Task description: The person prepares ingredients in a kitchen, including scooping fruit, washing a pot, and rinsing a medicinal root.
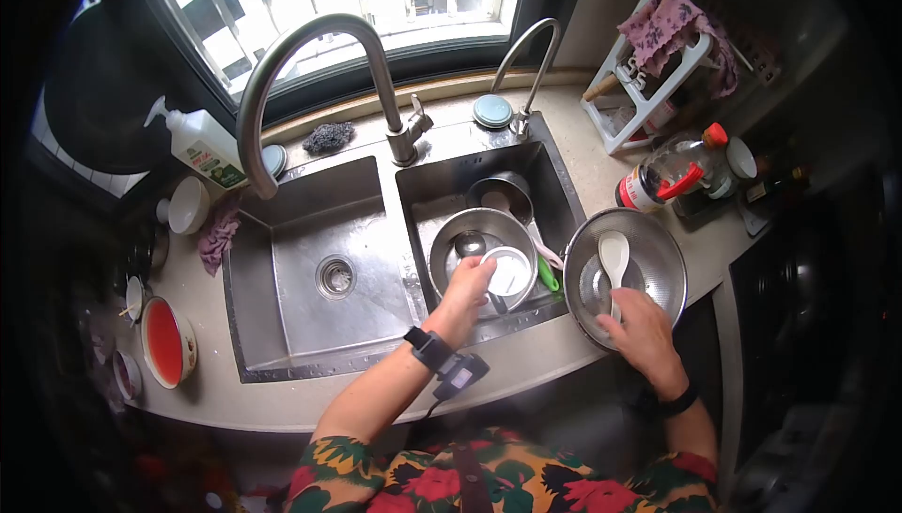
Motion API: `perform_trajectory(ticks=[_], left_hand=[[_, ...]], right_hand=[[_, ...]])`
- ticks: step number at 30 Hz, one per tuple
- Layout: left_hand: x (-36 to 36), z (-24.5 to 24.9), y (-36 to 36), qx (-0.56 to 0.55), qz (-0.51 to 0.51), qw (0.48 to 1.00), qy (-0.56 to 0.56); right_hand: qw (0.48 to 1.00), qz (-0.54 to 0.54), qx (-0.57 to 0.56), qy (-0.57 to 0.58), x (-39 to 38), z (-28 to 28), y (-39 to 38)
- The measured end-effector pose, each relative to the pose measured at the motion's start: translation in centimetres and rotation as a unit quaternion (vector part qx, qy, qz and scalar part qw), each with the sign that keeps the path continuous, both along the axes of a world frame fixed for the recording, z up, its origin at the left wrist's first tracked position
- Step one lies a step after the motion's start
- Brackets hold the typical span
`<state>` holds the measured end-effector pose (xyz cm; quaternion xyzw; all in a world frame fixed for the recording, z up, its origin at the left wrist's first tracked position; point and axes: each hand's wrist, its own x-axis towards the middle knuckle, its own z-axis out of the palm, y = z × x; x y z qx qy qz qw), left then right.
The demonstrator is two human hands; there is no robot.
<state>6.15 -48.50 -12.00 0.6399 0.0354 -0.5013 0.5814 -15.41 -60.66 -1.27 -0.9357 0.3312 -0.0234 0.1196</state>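
Note:
My left hand [467, 289] grips the rim of a small white bowl [509, 272] above the right sink basin. Beneath it sits a steel pot [445, 242] with a ladle [469, 243] inside. A dark pan [501, 195] lies farther back in the same basin, and a green-handled utensil [548, 274] is beside the pot. At the right, my right hand [639, 327] is closed on the handle of a white spoon [614, 255], over a steel colander [671, 265] on the counter edge.
Left basin [310, 325] has a drain. A tall faucet [376, 53] arches over it; a thin faucet [554, 43] stands behind the right basin. A red bowl [163, 344] and soap bottle [209, 148] are left. Bottles [658, 179] and a white rack [648, 104] are right.

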Motion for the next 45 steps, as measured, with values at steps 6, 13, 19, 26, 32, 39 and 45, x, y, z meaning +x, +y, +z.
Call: perform_trajectory(ticks=[6, 13, 19, 26, 32, 39, 45], left_hand=[[-1.7, -6.9, -1.5, -0.007, 0.081, 0.997, -0.007], [-2.0, -5.6, -3.1, -0.026, 0.117, 0.982, 0.143], [-1.4, -1.7, -1.9, -0.01, 0.077, 0.994, -0.075], [1.2, 8.1, 3.4, -0.109, 0.053, 0.981, -0.149], [0.0, 7.8, 5.7, -0.067, 0.021, 0.977, -0.199], [-2.3, 1.8, 4.5, -0.05, 0.009, 0.992, -0.119], [-2.9, -3.3, 3.7, 0.027, 0.011, 0.991, -0.131]], right_hand=[[0.974, -0.176, -0.139, -0.024, -6.4, -5.7, -4.2], [0.925, -0.308, -0.107, -0.195, -8.5, -9.2, -8.1], [0.898, -0.331, 0.143, -0.252, -8.4, -10.0, -9.6], [0.949, -0.194, 0.143, -0.203, 2.6, -6.1, -8.4], [0.969, -0.1, 0.177, -0.143, 10.9, -11.1, -7.0], [0.965, -0.065, 0.235, -0.094, 13.4, -17.1, -6.6], [0.976, -0.047, 0.193, -0.087, 13.1, -15.1, -5.2]])
